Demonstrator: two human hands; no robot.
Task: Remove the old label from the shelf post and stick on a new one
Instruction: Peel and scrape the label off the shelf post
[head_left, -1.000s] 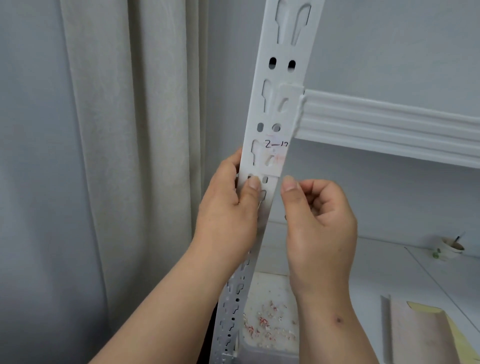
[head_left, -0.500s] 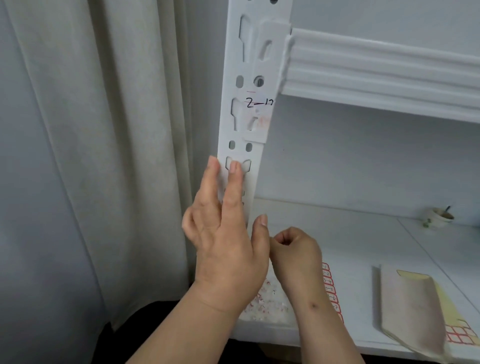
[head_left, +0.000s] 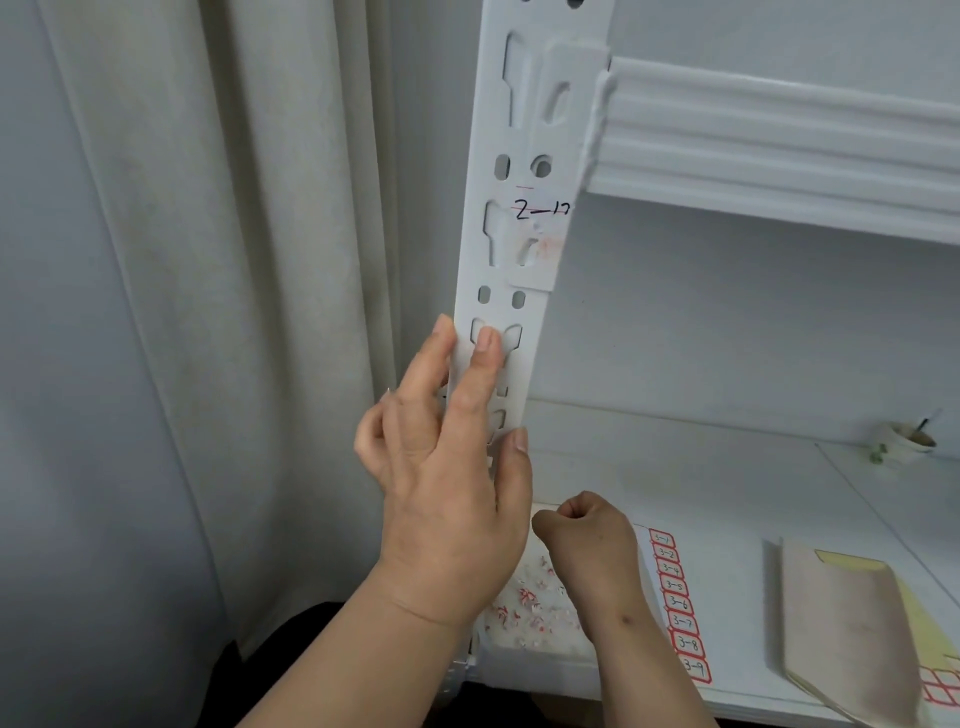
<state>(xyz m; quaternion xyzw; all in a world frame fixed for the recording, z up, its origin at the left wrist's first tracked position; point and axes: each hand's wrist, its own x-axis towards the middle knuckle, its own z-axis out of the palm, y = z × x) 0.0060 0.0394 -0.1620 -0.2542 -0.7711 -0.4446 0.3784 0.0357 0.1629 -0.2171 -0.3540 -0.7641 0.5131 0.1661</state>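
The white perforated shelf post (head_left: 524, 218) rises through the middle of the view. Handwriting "2-17" (head_left: 543, 209) with faint red label traces sits on it below the beam joint. My left hand (head_left: 457, 467) rests flat on the post lower down, fingers straight, thumb at the post's right edge. My right hand (head_left: 584, 540) is lower, over the shelf board, fingers curled with fingertips pinched together; what it pinches is too small to see. A sheet of red-bordered labels (head_left: 675, 597) marked 3-1 to 3-9 lies on the shelf beside it.
A white shelf beam (head_left: 779, 150) runs right from the post. Red and white paper scraps (head_left: 535, 608) lie on the shelf board (head_left: 727, 493). A beige folder with yellow paper (head_left: 841, 623) lies to the right, a small cup (head_left: 909, 441) at the back. A curtain (head_left: 234, 312) hangs left.
My right hand dropped from the post's label area down to the shelf board. My left hand opened from gripping the post to lying flat on it. The view tilted downward.
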